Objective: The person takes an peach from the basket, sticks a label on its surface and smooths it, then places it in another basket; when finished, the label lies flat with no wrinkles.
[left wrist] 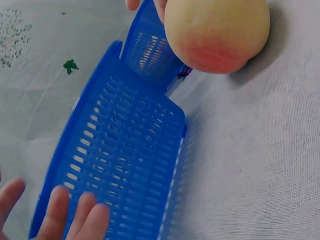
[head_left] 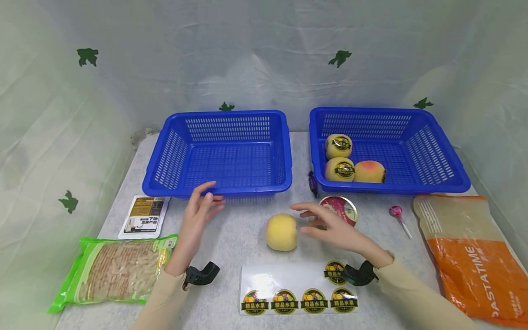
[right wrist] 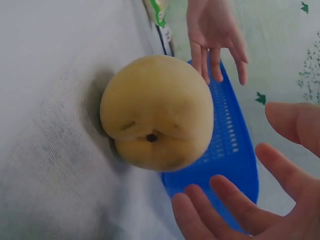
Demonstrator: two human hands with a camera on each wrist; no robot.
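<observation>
A yellow peach (head_left: 282, 232) sits on the table between the two hands; a red blush shows on it in the left wrist view. My right hand (head_left: 330, 227) is just to its right, fingers spread and apart from the fruit. Near the front edge of the left blue basket (head_left: 218, 189) hovers my left hand (head_left: 199, 213), its fingers loosely extended and holding nothing. Below the peach lies a sheet of round fruit stickers (head_left: 284, 279), with several black-and-gold labels on it. The right blue basket (head_left: 396, 187) contains three peaches (head_left: 339, 169) with such labels.
A round red tin (head_left: 344, 208) lies partly behind the right hand. Around it are a dark wrapped candy (head_left: 312, 184) and a pink lollipop (head_left: 396, 211). An orange pasta bag (head_left: 474, 256) lies at right; a green-edged bag (head_left: 115, 270) and a white packet (head_left: 144, 217) at left.
</observation>
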